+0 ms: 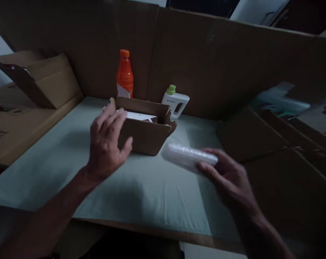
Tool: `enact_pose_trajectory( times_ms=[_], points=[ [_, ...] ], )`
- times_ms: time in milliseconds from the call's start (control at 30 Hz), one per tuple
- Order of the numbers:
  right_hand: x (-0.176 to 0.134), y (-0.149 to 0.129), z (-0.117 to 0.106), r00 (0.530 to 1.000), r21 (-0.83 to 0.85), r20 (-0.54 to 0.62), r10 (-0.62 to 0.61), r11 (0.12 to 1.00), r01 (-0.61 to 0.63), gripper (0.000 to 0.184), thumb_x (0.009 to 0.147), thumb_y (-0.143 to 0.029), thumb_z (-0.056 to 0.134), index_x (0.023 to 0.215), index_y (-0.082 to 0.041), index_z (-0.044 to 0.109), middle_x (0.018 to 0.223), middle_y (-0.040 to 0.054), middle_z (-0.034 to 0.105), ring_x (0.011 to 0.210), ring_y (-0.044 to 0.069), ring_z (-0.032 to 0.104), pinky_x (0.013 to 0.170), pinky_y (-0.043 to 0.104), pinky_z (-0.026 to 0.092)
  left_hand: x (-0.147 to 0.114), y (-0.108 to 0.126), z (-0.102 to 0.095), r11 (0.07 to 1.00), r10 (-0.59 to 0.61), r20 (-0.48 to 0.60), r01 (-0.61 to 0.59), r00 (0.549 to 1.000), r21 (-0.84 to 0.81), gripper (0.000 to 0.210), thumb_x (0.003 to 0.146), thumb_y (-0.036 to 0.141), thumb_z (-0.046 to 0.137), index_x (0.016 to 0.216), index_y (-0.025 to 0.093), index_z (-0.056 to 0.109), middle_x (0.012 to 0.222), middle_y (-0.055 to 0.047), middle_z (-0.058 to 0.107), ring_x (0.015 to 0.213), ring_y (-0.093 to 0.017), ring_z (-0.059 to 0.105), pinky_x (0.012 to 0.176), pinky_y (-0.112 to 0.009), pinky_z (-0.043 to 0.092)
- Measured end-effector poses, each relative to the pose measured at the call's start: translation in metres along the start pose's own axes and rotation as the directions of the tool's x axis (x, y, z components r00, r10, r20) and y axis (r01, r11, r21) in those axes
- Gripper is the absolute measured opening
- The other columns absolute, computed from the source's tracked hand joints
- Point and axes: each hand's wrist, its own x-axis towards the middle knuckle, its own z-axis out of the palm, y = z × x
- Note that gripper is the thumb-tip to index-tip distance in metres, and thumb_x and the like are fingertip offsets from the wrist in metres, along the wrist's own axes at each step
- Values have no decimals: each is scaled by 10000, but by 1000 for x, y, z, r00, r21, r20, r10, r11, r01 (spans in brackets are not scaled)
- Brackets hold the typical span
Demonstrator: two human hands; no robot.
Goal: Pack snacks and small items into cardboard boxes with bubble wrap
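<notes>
Right hand (227,180) grips a white packet (188,157) beside the small carton (145,126).

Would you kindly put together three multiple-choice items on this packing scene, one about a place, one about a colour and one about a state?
1. Where does the orange bottle stand?
A. behind the small cardboard box
B. inside the box
C. on the table's front edge

2. What colour is the white jug's cap?
A. red
B. light green
C. black

3. What is the state of the small cardboard box?
A. taped shut
B. crushed flat
C. open at the top

Answers:
1 A, the bottle rises beyond the box's far wall, against the cardboard backing.
2 B, the cap shows pale green.
3 C, its flaps stand up and something white shows inside, with the left hand at its near corner while the right hand holds a white wrapped packet.
</notes>
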Motion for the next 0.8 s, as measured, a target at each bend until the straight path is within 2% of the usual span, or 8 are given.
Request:
enact_pose_trajectory(
  times_ms=[100, 200, 267, 333, 400, 467, 567, 800],
  points=[
    [55, -42, -5, 981, -212, -28, -190, 961, 180, 331, 805, -529, 756, 961, -241, 710, 744, 14, 644, 615, 160, 564, 497, 256, 419, 29, -29, 10, 982, 66, 25, -69, 998, 173, 390, 879, 227, 613, 1262, 152, 623, 1275, -142, 681, 1371, -351, 501, 1185, -589, 305],
    [109, -67, 3, 976, -486, 66, -206, 848, 212, 324, 857, -529, 678, 884, -208, 713, 698, 29, 624, 607, 173, 551, 505, 277, 378, 27, -39, 19, 972, 92, 57, -102, 994, 214, 221, 921, 168, 536, 1076, 182, 693, 1038, -86, 740, 1142, -290, 646, 1138, -565, 377],
    [138, -76, 12, 985, -710, 153, -81, 684, 167, 295, 877, -459, 650, 864, -174, 725, 730, 53, 651, 656, 191, 584, 551, 289, 389, 20, -38, 21, 968, 107, 41, -114, 993, 224, 221, 929, 155, 529, 1074, 193, 693, 1007, -66, 739, 1061, -266, 663, 1134, -562, 385],
    [158, -83, 21, 977, -879, 204, 56, 450, 158, 261, 877, -374, 629, 951, -152, 744, 849, 97, 708, 765, 231, 639, 623, 307, 423, 15, -35, 20, 968, 113, 36, -118, 993, 222, 227, 929, 153, 535, 1089, 200, 690, 997, -53, 736, 1023, -255, 661, 1143, -567, 376],
    [171, -90, 33, 969, -957, 206, 137, 237, 170, 292, 868, -312, 606, 1071, -153, 743, 999, 135, 737, 889, 277, 676, 712, 337, 464, 15, -34, 19, 973, 95, 46, -102, 994, 209, 233, 926, 147, 533, 1082, 207, 695, 981, -43, 730, 1002, -246, 652, 1152, -561, 368],
    [179, -95, 46, 968, -977, 201, 153, 105, 186, 319, 876, -278, 577, 1114, -141, 739, 1067, 153, 736, 969, 289, 693, 790, 363, 489, 17, -33, 20, 980, 69, 49, -77, 996, 182, 246, 919, 141, 525, 1071, 209, 705, 958, -39, 724, 988, -242, 643, 1157, -561, 358],
    [188, -93, 70, 957, -969, 244, 155, 65, 237, 289, 870, -235, 599, 1069, -91, 753, 1047, 186, 738, 1008, 304, 710, 826, 376, 515, 20, -34, 22, 990, 35, 38, -40, 999, 135, 259, 925, 144, 508, 1061, 209, 719, 944, -46, 718, 985, -247, 634, 1162, -571, 343],
    [200, -52, 93, 857, -903, 427, 289, 190, 386, 277, 834, -195, 612, 1034, -66, 754, 992, 215, 761, 961, 320, 728, 752, 346, 551, 18, -37, 24, 993, 49, 22, -51, 999, 105, 271, 917, 134, 516, 1068, 204, 730, 923, -53, 710, 951, -251, 629, 1162, -583, 337]
  ],
)
